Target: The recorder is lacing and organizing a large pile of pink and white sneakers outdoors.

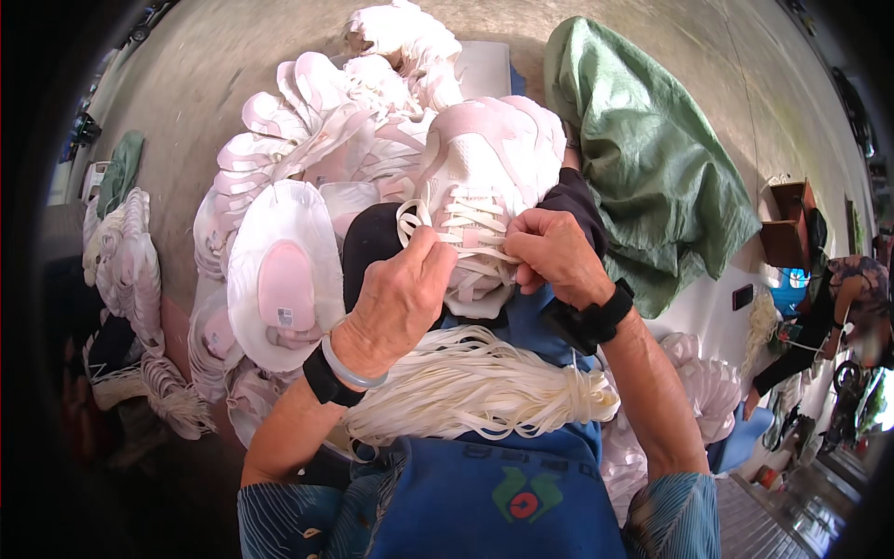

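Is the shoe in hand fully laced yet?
Partly laced: white lace crosses several eyelets of the shoe, while both hands pinch loose lace ends at its tongue.

I log the shoe upper (pixel 484 168) as pale pink and white knit cloth with smooth matt overlays. Its laces (pixel 470 224) are flat woven cotton-like tape, cream, matt. The lace bundle (pixel 475 387) across the lap looks the same: soft, slightly fuzzy strands. The apron (pixel 494 494) is blue cloth, matt. The sack (pixel 643 158) reads as green woven plastic, crinkled, faint sheen. Floor (pixel 214 56) is rough grey concrete. A smooth pale bangle (pixel 349 373) looks faintly glossy.
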`<act>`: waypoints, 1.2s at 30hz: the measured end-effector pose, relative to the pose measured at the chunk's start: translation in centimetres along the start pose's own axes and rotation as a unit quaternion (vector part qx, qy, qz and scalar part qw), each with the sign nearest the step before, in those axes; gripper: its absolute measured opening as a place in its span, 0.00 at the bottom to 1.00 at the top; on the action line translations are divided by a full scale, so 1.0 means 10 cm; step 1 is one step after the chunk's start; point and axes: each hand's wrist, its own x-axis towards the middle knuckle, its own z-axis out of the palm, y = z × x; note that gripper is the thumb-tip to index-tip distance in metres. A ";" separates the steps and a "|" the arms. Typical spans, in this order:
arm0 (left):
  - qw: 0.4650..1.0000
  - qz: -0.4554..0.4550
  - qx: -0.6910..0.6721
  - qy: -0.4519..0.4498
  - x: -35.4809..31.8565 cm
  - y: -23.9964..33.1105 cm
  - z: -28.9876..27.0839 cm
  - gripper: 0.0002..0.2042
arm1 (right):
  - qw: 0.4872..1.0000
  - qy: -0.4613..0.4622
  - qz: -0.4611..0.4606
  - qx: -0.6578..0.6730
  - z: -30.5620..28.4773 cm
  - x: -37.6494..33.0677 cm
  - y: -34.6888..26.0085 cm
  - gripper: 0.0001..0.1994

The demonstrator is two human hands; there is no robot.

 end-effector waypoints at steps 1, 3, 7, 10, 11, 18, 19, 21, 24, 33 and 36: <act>1.000 0.000 0.000 0.000 -0.01 -0.02 0.00 0.07 | 0.998 -0.017 0.017 0.055 -0.01 0.00 0.01 0.06; 0.999 0.034 0.011 -0.004 -0.04 -0.05 -0.01 0.06 | 0.998 -0.018 0.030 0.058 0.00 0.01 0.01 0.06; 0.997 0.071 0.019 -0.007 -0.02 -0.11 -0.02 0.06 | 0.999 0.008 0.037 0.037 0.08 0.01 0.01 0.06; 0.994 0.099 0.031 -0.020 -0.03 -0.14 -0.04 0.06 | 0.998 0.040 0.016 -0.051 0.15 -0.02 -0.06 0.05; 0.993 0.104 0.046 -0.022 -0.04 -0.15 -0.05 0.06 | 0.998 0.041 0.016 -0.050 0.15 -0.03 -0.03 0.05; 0.994 0.093 0.056 0.004 0.08 -0.07 0.01 0.06 | 0.987 -0.001 -0.153 -0.050 0.00 -0.03 0.15 0.04; 0.994 0.091 0.058 0.004 0.08 -0.07 0.01 0.06 | 0.994 -0.049 -0.093 -0.010 -0.03 -0.05 0.08 0.04; 0.995 0.080 0.060 0.002 0.07 -0.07 0.02 0.06 | 0.996 -0.056 -0.065 0.007 -0.04 -0.04 0.03 0.03; 0.997 0.068 0.042 0.007 0.09 -0.09 -0.08 0.06 | 0.999 -0.043 -0.014 0.016 -0.01 0.00 0.02 0.03; 0.999 0.004 -0.033 -0.008 0.01 -0.10 -0.09 0.07 | 0.998 -0.004 0.001 0.056 0.02 -0.07 0.06 0.05; 0.995 -0.050 -0.091 -0.010 0.04 -0.06 -0.14 0.07 | 0.999 0.002 -0.030 0.031 0.03 -0.09 0.09 0.06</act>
